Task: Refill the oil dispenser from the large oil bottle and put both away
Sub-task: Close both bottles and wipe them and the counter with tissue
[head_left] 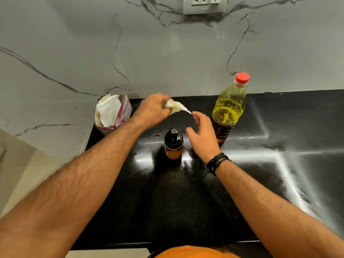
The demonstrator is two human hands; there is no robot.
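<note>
A small glass oil dispenser [173, 144] with a black top stands upright on the black counter [186, 202], amber oil in its lower half. The large oil bottle [229, 108] with a red cap stands upright behind and to the right, filled with yellow oil. My left hand [153, 110] is above the counter behind the dispenser, closed on a crumpled white tissue [176, 107] that sticks out to the right. My right hand [202, 135] hovers between dispenser and bottle, fingers spread, fingertips near the tissue's tip, touching neither container.
An opened tissue pack [113, 113] with white tissues and red print leans at the counter's back left corner. A few small oil drops [158, 135] lie left of the dispenser. A marble wall [167, 53] rises behind; the counter's left edge drops off.
</note>
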